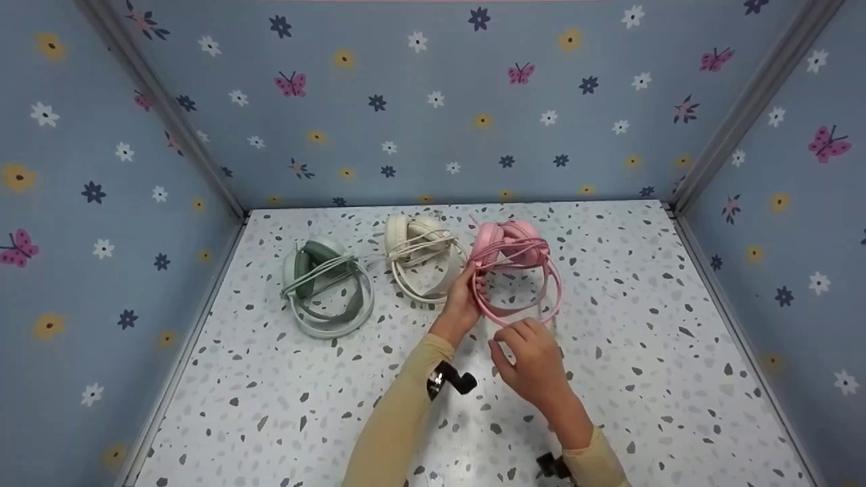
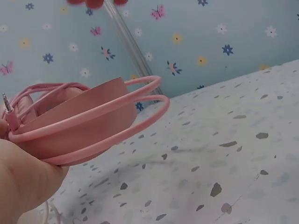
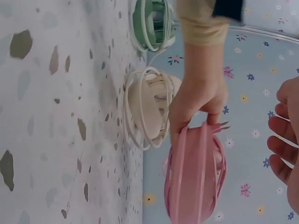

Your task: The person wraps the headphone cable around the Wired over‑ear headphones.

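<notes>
My left hand (image 1: 462, 304) grips a pair of pink headphones (image 1: 521, 245) at the left side of the headband, with the cable wound round the ear cups and band. In the left wrist view the pink headband (image 2: 84, 126) is tilted up, and a metal audio plug (image 2: 9, 112) sticks out beside the thumb. My right hand (image 1: 534, 358) hovers just below the band, fingers loosely bent, holding nothing. The right wrist view has its fingers (image 3: 282, 144) apart from the pink headphones (image 3: 191, 172).
Cream headphones (image 1: 397, 237) lie left of the pink pair, and green headphones (image 1: 325, 249) lie farther left, both with wound cables. All are on a speckled white table (image 1: 284, 406). Blue flowered panels (image 1: 433, 81) enclose the back and both sides.
</notes>
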A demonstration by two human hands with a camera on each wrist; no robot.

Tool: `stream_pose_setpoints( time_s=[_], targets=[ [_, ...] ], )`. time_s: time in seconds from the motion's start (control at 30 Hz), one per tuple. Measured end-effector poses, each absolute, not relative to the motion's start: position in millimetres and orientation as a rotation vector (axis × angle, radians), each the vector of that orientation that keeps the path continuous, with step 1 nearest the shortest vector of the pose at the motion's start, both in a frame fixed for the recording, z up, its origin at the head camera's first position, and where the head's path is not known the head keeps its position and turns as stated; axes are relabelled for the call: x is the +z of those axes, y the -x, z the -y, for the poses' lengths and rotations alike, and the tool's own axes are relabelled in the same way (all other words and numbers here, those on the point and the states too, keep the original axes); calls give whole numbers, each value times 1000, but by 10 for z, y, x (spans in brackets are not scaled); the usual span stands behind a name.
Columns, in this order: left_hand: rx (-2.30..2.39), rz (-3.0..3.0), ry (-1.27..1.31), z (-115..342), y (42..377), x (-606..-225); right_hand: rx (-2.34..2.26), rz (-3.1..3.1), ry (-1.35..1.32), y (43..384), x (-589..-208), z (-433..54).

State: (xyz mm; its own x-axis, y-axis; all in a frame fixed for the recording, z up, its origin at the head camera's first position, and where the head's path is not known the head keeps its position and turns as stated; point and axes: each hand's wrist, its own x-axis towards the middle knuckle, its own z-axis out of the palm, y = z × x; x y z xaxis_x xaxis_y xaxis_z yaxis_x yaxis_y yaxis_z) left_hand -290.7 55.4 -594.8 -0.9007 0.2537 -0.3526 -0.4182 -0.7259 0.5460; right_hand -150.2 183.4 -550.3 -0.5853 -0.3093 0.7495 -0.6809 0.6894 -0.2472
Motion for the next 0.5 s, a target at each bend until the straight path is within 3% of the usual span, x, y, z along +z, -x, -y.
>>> stream_pose_setpoints(
  time_s=[0.5],
  targets=[
    [2628,-807,473,-790,3329,-6415,977,2235,-746,1330,-5515,-1822]
  ],
)
